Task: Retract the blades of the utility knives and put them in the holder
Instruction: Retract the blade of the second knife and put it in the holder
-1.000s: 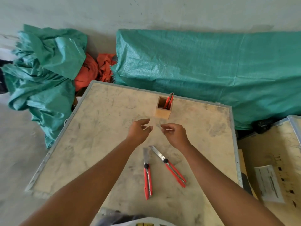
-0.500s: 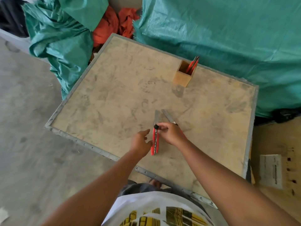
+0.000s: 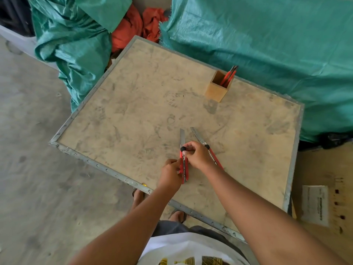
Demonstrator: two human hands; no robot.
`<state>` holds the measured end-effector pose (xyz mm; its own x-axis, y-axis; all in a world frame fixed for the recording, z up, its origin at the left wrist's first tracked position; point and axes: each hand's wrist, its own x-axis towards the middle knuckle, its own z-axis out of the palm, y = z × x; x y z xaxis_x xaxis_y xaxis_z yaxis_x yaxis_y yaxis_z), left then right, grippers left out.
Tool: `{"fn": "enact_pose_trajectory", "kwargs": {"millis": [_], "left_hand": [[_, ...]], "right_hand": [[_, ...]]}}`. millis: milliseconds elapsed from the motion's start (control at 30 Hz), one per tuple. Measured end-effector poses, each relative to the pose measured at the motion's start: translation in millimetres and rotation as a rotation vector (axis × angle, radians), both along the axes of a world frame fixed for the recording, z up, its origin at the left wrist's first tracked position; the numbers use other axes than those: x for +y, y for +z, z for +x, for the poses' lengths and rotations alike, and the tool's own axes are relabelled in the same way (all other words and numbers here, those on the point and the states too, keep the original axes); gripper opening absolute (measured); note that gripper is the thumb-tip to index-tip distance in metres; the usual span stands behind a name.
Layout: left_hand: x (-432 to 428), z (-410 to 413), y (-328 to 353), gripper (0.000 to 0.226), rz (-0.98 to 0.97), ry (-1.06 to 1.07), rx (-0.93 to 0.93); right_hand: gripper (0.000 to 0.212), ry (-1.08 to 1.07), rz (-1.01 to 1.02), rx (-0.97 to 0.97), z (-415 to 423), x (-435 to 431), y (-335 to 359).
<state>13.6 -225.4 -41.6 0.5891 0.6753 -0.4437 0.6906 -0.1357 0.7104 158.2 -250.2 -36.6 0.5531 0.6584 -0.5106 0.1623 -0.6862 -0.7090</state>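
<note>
Red handle, steel blade out: the near knife (image 3: 184, 165) is held flat on the table (image 3: 133, 115) by both hands. Its lower handle is gripped from the side by the left hand (image 3: 170, 174), fingers curled and pressed against the red edge. Its black slider knob is pinched by the thumb and forefinger of the right hand (image 3: 197, 157), the other fingers folded in behind. The blade is seen pointing away from the person, fully extended and bare on the tabletop.

A second knife (image 3: 205, 146) is found just beside, to the right, blade also out and angled away to the left, so that the two blades nearly form a V. Part of its handle is hidden under the right hand and wrist; whether it is touched by them cannot be told.

Well apart, near the far edge of the table, a wooden holder (image 3: 217, 90) is seen upright, with red knives (image 3: 229, 75) already stood in it, leaning to its far right corner. Green tarp (image 3: 267, 44) is piled behind the table.
</note>
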Motion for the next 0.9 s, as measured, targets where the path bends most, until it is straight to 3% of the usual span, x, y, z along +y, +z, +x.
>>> {"fn": "enact_pose_trajectory", "kwargs": {"millis": [167,300,400,600,900], "left_hand": [[7,0,4,0.056,-0.013,-0.004,-0.068],[20,-1,23,0.055,-0.26,0.085,-0.14],[33,-1,48,0.049,-0.331,0.077,-0.24],[58,2,108,0.044,-0.47,0.067,-0.458],[95,13,151,0.038,-0.624,0.095,-0.629]], "right_hand": [[0.019,-0.083,0.038,0.102,7,-8,2],[0.017,-0.197,0.12,0.131,15,-13,22],[0.019,-0.209,0.204,0.121,22,-13,45],[0.02,-0.124,0.337,0.094,36,-7,104],[0.02,0.131,0.32,-0.007,29,-5,166]]}}
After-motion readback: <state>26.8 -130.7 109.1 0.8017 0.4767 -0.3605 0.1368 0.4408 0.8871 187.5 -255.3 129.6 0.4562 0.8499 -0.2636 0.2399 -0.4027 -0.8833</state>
